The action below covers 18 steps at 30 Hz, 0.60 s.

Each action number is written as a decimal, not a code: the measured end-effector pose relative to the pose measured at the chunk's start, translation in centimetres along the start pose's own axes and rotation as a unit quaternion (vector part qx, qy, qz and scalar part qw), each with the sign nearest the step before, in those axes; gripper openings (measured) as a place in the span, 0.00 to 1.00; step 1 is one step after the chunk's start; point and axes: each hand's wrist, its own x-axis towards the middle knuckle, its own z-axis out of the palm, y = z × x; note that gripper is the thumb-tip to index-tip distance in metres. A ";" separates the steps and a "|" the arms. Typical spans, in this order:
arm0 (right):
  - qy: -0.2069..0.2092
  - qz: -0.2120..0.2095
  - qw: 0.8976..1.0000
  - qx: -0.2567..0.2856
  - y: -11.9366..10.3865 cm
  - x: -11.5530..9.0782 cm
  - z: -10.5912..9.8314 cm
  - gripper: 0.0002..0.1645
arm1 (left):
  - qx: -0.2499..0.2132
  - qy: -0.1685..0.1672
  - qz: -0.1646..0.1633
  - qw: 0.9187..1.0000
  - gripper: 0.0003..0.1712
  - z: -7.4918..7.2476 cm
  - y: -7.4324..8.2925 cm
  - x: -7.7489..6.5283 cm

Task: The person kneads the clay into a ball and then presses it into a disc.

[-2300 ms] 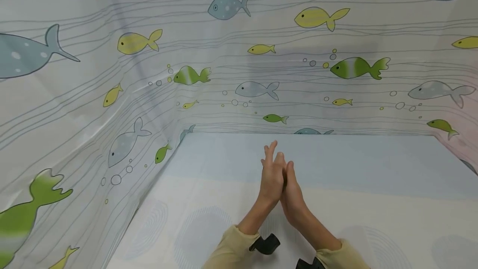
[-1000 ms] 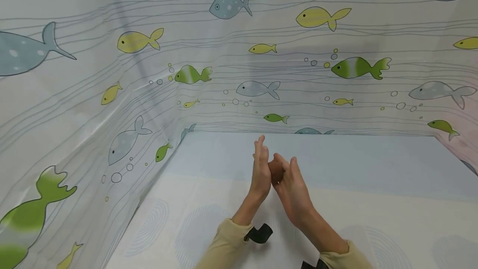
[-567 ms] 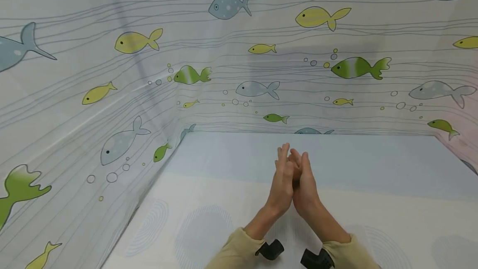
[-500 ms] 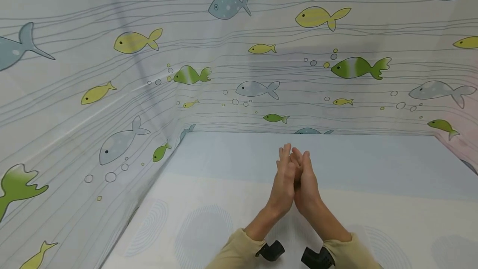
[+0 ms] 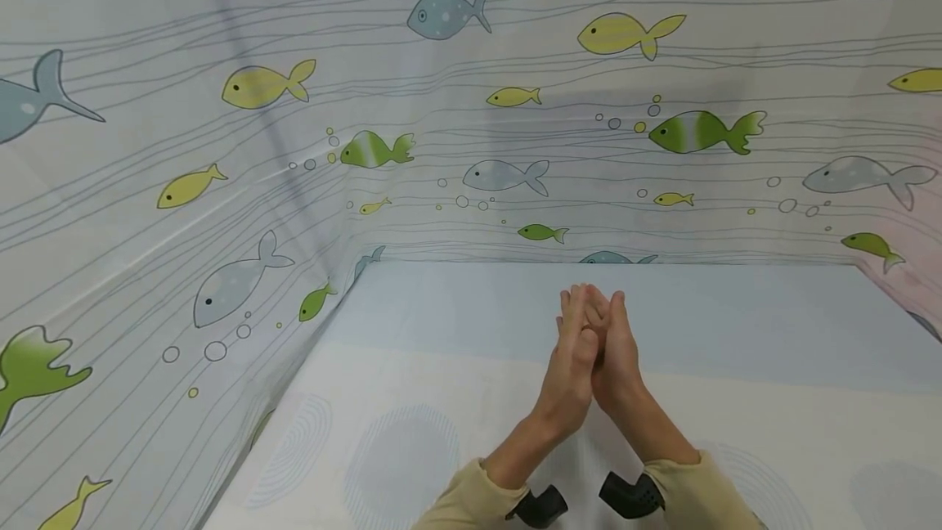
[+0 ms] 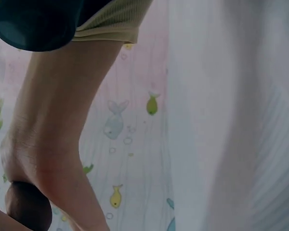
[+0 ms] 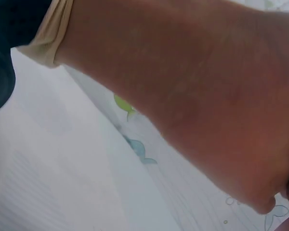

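Clock read from the head view, dial centred on the hands. Left hand (image 5: 570,375) and right hand (image 5: 620,362) are together, palms facing, fingers mostly straight and tipped toward 12. Between them sits a dark brown lump (image 6: 29,206): I find it at 8 o'clock in the left wrist view and cut off near 4 in the right; from the head I can't make it out. Main worry: nothing curls round it, so I judge that uneven palm pressure or a small parting could let it slip out toward 6 and drop on the pale tabletop (image 5: 412,325). If it is soft, which I can't confirm, hard pressing would flatten it. Farther out, the black cameras, left (image 5: 540,505) at 7 and right (image 5: 631,495) at 5, stand near each other; wrists drawn inward could knock them. The fish-print sheet (image 5: 441,121), 9 round past 12, looks out of harm's way.
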 end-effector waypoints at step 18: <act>-0.045 -0.001 0.997 -0.060 1.0 -0.4 0.8 0.47 | -0.006 0.044 -0.052 0.998 0.37 -0.7 0.3 0.5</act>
